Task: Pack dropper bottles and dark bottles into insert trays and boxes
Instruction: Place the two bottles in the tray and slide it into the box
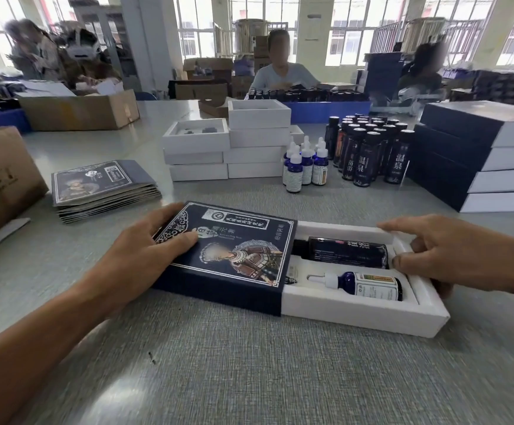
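Your left hand (145, 256) holds the dark sleeve (228, 256) flat; your right hand (452, 256) probably pinches the white tray (357, 308) end, which slides left.

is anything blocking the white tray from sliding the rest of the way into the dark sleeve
Nothing visible does. The white insert tray is already partly inside the dark printed sleeve, and both bottles lie sunk in their slots. The sleeve's inside is hidden.

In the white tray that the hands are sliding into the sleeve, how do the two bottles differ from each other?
The dark bottle is black, wider, and lies in the far slot, its neck under the sleeve. The dropper bottle is blue, has a white label and white dropper top, and lies in the near slot, fully visible. Both lie on their sides, tops pointing left, in the insert tray.
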Demonstrator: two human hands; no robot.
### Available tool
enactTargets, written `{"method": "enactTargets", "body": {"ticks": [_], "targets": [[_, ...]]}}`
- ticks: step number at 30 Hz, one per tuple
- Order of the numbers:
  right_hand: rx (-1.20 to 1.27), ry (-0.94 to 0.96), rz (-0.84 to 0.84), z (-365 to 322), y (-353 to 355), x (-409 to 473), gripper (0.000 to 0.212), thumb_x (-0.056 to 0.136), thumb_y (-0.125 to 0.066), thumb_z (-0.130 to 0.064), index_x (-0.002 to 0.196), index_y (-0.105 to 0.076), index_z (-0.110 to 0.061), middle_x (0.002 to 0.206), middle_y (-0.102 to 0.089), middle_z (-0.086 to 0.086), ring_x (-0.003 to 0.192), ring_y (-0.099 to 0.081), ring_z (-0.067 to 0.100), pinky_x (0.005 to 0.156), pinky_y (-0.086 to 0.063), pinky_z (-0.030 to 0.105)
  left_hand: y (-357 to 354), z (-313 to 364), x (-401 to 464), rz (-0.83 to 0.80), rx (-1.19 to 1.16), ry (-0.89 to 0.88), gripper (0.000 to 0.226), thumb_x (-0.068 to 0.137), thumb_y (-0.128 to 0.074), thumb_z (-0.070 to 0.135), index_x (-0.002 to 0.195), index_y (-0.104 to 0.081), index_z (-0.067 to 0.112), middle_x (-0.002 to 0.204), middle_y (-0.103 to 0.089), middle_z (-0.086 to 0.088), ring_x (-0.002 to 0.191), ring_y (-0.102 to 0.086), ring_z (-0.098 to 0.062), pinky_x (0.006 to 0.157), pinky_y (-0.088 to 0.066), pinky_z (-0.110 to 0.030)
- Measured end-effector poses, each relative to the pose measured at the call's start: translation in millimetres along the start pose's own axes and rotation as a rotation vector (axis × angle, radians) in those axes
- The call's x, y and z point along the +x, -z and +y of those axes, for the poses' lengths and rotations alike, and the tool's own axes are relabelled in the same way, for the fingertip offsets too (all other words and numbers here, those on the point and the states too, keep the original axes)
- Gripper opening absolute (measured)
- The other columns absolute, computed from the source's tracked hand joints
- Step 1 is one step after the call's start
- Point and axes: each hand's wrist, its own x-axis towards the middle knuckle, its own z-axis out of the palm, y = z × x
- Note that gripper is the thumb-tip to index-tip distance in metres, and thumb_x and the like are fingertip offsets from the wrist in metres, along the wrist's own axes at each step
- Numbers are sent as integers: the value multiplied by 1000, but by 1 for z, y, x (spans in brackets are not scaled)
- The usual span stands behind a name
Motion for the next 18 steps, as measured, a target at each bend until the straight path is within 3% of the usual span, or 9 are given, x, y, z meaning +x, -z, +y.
{"method": "enactTargets", "body": {"ticks": [3,6,10,13,15,16,18], "targets": [[-46,-23,29,0,-3,0,56,88,-66,-29,140,-46,-39,84,-71,-4,61,-69,5,50,-51,22,0,-1,0,-11,-21,16,77,70,-68,60,142,-42,46,124,-53,34,101,-57,16,80,-41,-11],[-33,-45,49,-2,-6,-1,57,87,-66,-29,140,-46,-38,83,-72,-5,62,-69,4,53,-52,26,-1,-2,-3,17,-23,42,68,78,-72,53,140,-46,44,129,-54,31,103,-56,16,84,-38,-14],[-66,-71,91,-9,-10,-2,53,89,-64,-25,140,-48,-29,83,-62,-12,53,-64,3,44,-44,18,-6,0,-10,36,20,59,59,80,-71,57,135,-49,51,129,-60,22,110,-60,-1,100,-44,-29],[-105,-35,129,-18,-16,-4,46,90,-62,-28,135,-53,-24,84,-64,-15,56,-61,2,51,-42,18,-10,6,-14,25,30,61,56,84,-66,56,136,-47,53,131,-58,19,109,-58,-1,99,-44,-29],[-80,5,150,-25,-23,-4,46,90,-63,-33,133,-54,-19,80,-66,-13,59,-59,0,55,-40,19,-16,12,-16,-9,41,39,58,82,-63,59,137,-45,54,129,-57,21,103,-59,5,88,-43,-20],[-57,23,159,-29,-27,-4,51,90,-64,-38,135,-52,-20,80,-66,-13,59,-58,-2,55,-38,18,-18,14,-18,-21,43,35,60,80,-62,61,137,-44,54,127,-58,22,100,-59,7,85,-43,-18],[20,40,160,-35,-35,-4,67,87,-64,-51,145,-42,-26,87,-67,-12,63,-58,-3,56,-39,19,-21,18,-20,-20,27,43,61,78,-61,63,136,-43,56,128,-58,22,104,-60,3,94,-46,-27]]}}
